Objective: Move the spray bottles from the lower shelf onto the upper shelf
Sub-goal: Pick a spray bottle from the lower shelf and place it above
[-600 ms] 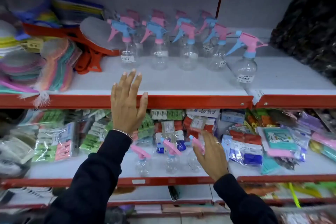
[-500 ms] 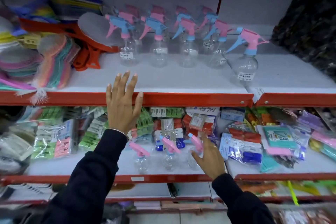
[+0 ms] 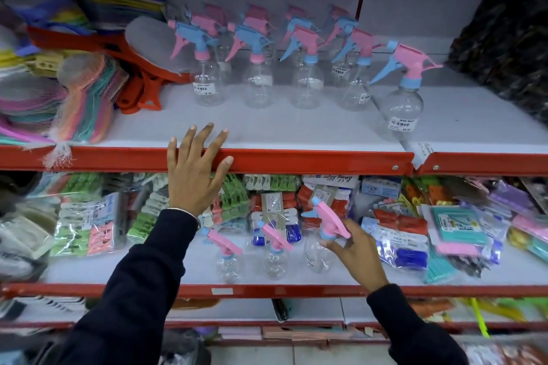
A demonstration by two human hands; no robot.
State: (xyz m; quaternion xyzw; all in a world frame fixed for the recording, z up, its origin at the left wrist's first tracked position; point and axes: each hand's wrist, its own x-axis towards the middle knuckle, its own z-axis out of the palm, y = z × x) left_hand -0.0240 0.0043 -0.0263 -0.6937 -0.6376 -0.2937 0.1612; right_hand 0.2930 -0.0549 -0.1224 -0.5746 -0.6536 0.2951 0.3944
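Observation:
Three clear spray bottles with pink heads stand on the lower shelf [image 3: 296, 278]: left one [image 3: 226, 261], middle one [image 3: 275, 258], right one [image 3: 318, 249]. My right hand [image 3: 354, 255] grips the right bottle at its neck, under the pink trigger head. My left hand [image 3: 195, 172] lies flat with spread fingers over the red front edge of the upper shelf [image 3: 296, 133]. Several clear spray bottles with pink and blue heads [image 3: 308, 68] stand in rows on the upper shelf; one [image 3: 401, 101] stands apart at the right.
Packs of clothes pegs [image 3: 89, 222] and other packaged goods [image 3: 456, 231] fill the back of the lower shelf. Netted colourful brushes [image 3: 80, 101] and red plastic items [image 3: 139, 89] crowd the upper shelf's left. A dark bundle [image 3: 510, 38] sits at its right.
My right hand has closed around the neck of the right bottle on the lower shelf. My left hand has stayed on the upper shelf's edge.

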